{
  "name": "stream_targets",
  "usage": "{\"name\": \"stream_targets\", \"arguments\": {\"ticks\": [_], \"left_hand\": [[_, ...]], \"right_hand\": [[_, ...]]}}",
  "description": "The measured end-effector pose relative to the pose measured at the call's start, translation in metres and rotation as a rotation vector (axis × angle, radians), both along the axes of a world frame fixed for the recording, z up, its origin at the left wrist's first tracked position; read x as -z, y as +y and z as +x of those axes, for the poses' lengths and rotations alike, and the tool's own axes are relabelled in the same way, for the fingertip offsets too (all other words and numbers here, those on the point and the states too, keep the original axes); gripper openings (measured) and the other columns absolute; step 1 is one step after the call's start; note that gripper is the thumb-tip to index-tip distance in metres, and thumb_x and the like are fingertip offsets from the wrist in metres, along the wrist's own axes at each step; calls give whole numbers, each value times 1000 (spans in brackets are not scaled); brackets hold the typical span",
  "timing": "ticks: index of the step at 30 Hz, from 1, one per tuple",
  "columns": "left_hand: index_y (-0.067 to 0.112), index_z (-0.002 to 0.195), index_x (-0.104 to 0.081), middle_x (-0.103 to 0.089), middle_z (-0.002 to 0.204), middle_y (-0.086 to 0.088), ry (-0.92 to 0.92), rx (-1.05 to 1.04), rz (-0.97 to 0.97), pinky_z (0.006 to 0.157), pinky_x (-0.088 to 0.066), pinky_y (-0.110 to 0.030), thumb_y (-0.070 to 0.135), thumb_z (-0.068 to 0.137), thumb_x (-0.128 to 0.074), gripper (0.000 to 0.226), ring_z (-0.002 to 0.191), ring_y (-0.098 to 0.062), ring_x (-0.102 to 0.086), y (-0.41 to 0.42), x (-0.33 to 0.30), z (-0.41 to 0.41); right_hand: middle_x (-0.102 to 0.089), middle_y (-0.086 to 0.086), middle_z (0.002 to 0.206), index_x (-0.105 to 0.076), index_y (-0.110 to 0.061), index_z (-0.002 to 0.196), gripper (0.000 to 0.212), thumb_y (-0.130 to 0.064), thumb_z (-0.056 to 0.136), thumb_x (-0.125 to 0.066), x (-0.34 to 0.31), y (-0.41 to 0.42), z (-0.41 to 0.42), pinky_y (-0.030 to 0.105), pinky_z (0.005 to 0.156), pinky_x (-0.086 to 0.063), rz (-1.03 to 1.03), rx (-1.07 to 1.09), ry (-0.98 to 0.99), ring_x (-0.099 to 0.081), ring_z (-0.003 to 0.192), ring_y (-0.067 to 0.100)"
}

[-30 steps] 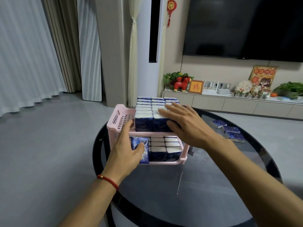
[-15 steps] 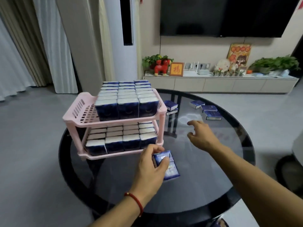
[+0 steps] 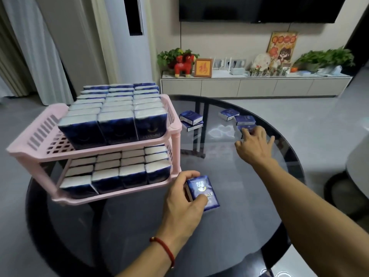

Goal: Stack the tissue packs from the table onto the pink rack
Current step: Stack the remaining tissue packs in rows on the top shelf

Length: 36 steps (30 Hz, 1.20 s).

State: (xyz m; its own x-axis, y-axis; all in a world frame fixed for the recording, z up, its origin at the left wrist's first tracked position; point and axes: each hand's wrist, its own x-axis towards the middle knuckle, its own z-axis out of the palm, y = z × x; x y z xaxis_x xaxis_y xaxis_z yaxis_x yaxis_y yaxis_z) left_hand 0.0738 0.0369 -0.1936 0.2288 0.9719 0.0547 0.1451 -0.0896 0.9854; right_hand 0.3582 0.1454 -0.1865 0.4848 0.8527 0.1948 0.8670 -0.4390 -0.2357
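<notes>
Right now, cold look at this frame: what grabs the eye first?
The two-tier pink rack at the table's left, both shelves packed with upright blue tissue packs. In front of it the left hand grips one tissue pack just above the dark glass table. Farther back on the right, the right hand reaches a loose pack, with four more lying nearby.

The left hand (image 3: 182, 198), a red cord bracelet (image 3: 163, 247) on its wrist, curls thumb and fingers around a blue tissue pack (image 3: 203, 193). The right arm stretches forward, and the right hand (image 3: 253, 145) has its fingers spread and fingertips touching another pack (image 3: 246, 128) farther away.
</notes>
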Motion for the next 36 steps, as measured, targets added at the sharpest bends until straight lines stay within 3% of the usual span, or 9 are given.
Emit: {"name": "stream_targets", "arguments": {"ticks": [3,5,9,16,19,22,26,30,36], "left_hand": [[47,109,-60,-72,113,2,-55,-7,-21,86,-62,-40,13,70,-68,53,100,-16,-74,0,2,5],[49,111,-57,-73,112,5,-75,-8,-20,91,-61,-42,15,71,-72,54,102,-14,-74,-2,3,7],[46,116,-57,-72,115,5,-60,0,13,91,-61,-43,6,80,-75,56,104,-13,-73,-3,2,7],[36,109,-65,-70,108,11,-4,-25,70,70,-57,-15,2,85,-73,43,95,-6,-70,-19,-21,-2],[39,103,-70,-74,110,4,-111,-57,-17,80,-62,-28,26,86,-70,21,96,-11,-72,-25,-31,-11],[37,108,-71,-75,107,3,-167,39,-11,82,-63,-37,46,76,-75,33,97,-15,-73,-34,-44,-28],[35,114,-61,-70,113,10,55,48,219,87,-57,-21,12,79,-81,47,103,-6,-68,-33,-53,-62],[37,131,-58,-67,127,14,172,133,248,104,-53,-33,13,74,-76,65,120,-6,-64,-21,-54,-105],[44,132,-54,-66,125,16,423,210,261,105,-51,-37,29,75,-74,62,120,-6,-62,-22,-42,-133]], "right_hand": [[-34,9,152,-46,-19,131,36,-25,95,-48,-7,-5,8,67,120,-7,-57,-74,34,-20,149,30],[-46,10,142,-45,-18,132,35,-23,98,-47,-17,-16,3,64,116,-21,-76,-96,46,-37,137,33],[-42,14,132,-47,-16,132,41,-38,99,-53,-33,-57,-21,51,100,-40,-258,-150,-128,-42,124,37],[-66,-3,96,-54,-21,110,42,-38,83,-80,-77,-146,-80,30,73,-59,-181,-231,392,-66,84,12],[-59,-15,95,-47,-25,118,53,-46,82,-81,-91,-177,-116,15,57,-52,-76,-367,446,-66,79,4],[-65,-10,99,-46,-22,122,59,-38,79,-85,-84,-192,-155,14,63,-52,42,-512,463,-68,80,1],[-61,-8,120,-44,-25,132,75,-47,73,-86,-65,-186,-185,11,78,-45,137,-668,415,-61,102,9],[-52,-16,136,-35,-32,149,77,-31,86,-80,-61,-182,-198,21,72,-56,129,-786,474,-69,79,7],[-54,-22,100,-53,-34,130,48,-26,89,-76,-50,-172,-212,27,71,-57,110,-853,370,-66,74,9]]}}
